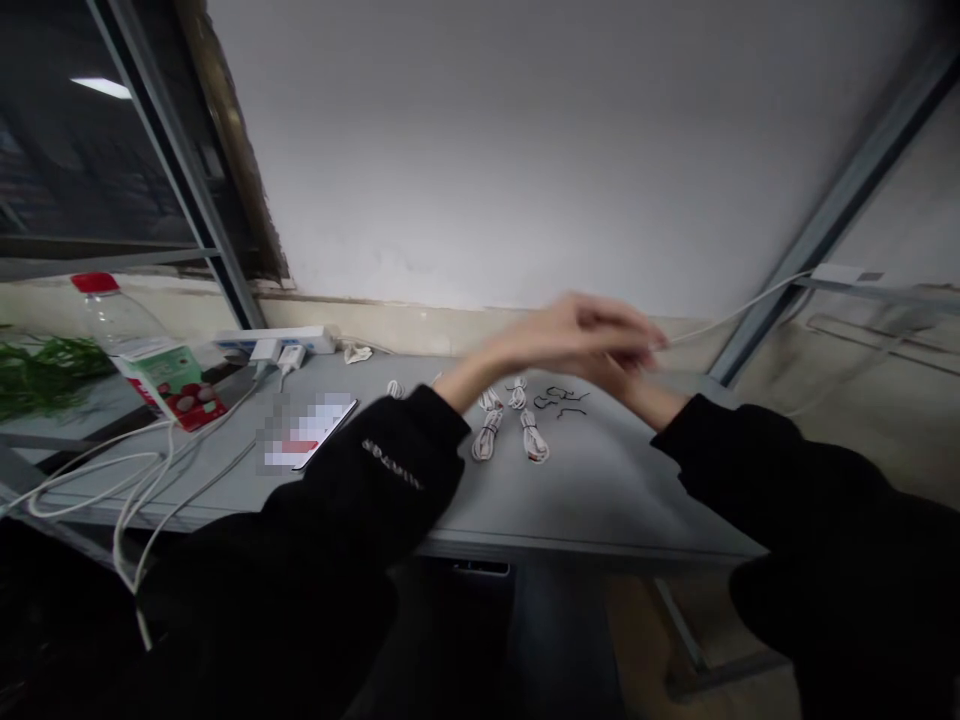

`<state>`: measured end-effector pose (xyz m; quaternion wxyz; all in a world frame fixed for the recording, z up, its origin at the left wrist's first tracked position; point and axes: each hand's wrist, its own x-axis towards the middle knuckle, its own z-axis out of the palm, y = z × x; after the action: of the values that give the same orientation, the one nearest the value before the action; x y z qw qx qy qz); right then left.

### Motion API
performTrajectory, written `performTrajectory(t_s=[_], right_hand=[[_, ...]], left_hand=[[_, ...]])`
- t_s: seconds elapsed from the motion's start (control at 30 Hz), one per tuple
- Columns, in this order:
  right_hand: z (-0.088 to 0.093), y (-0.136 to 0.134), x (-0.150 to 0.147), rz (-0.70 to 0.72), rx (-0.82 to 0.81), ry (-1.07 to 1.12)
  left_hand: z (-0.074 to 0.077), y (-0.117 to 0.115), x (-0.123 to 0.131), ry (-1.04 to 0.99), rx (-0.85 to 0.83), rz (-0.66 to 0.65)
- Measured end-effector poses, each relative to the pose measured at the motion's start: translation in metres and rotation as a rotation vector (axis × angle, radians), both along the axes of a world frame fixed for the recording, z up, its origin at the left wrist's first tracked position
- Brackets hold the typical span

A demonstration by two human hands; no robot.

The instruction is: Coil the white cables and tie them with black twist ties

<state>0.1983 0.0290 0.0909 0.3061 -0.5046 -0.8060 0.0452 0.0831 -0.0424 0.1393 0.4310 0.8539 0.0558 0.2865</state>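
Note:
My left hand [577,330] and my right hand [622,378] overlap, blurred, above the back of a grey table [600,490]. A white cable [739,310] leaves the left fingertips and rises right to a white plug [836,273]. Just below my hands lie several small coiled white cables [488,437] and thin black wire pieces [559,401]. Neither hand touches them. A phone [309,432] with a pixelated screen lies under my left forearm's reach, left of the coils.
A white power strip [274,340] with adapters stands at the back left, trailing white cables [131,480] over the table's left edge. Nearby stand a plastic bottle [112,315], a printed carton [169,385] and green foliage [45,378]. A metal-framed window [90,130] is at far left.

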Motion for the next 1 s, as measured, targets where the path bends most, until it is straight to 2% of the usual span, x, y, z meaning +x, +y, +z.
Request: performTrajectory(t_s=[0.07,0.13,0.2,0.27,0.3,0.37,0.5,0.6,0.67,0.7,0.73,0.77,0.8,0.87,0.93,1.0], right_hand=[[-0.006,-0.043,-0.026,0.164,-0.063,-0.091],[-0.01,-0.08,-0.051,0.436,-0.198,-0.122],[-0.016,-0.105,-0.075,0.682,-0.344,-0.01],[-0.023,-0.114,-0.094,0.752,-0.435,0.196],[-0.027,-0.116,-0.101,0.753,-0.461,0.3],[-0.033,-0.119,-0.109,0.797,-0.523,0.342],[-0.034,-0.146,-0.109,0.954,-0.678,0.13],[-0.028,-0.161,-0.105,0.996,-0.69,-0.015],[-0.025,-0.151,-0.097,1.04,-0.618,-0.028],[-0.024,-0.14,-0.09,1.044,-0.565,-0.002],[-0.025,-0.125,-0.08,0.986,-0.506,0.012],[-0.027,-0.107,-0.069,0.864,-0.424,0.052],[-0.031,-0.087,-0.056,0.718,-0.352,0.083],[-0.042,-0.049,-0.027,0.354,-0.177,0.172],[-0.056,-0.019,-0.001,0.025,-0.086,0.154],[-0.072,-0.002,0.018,-0.125,-0.112,0.023]], left_hand=[[0.013,0.044,-0.017,-0.203,0.046,0.408],[0.016,0.089,-0.032,-0.303,0.084,0.71],[0.012,0.127,-0.047,-0.331,0.081,0.918],[0.003,0.154,-0.064,-0.338,0.07,1.063],[-0.002,0.163,-0.073,-0.331,0.063,1.109],[-0.011,0.175,-0.092,-0.319,0.038,1.175],[-0.025,0.182,-0.121,-0.387,-0.072,1.322],[-0.026,0.175,-0.119,-0.455,-0.175,1.407],[-0.02,0.161,-0.107,-0.453,-0.226,1.37],[-0.016,0.15,-0.098,-0.429,-0.213,1.29],[-0.011,0.137,-0.09,-0.388,-0.161,1.185],[-0.008,0.121,-0.081,-0.325,-0.089,1.066],[-0.005,0.104,-0.073,-0.246,-0.006,0.954],[-0.006,0.068,-0.06,-0.08,0.191,0.816],[-0.016,0.037,-0.051,0.109,0.469,0.752],[-0.034,0.016,-0.044,0.349,0.76,0.73]])
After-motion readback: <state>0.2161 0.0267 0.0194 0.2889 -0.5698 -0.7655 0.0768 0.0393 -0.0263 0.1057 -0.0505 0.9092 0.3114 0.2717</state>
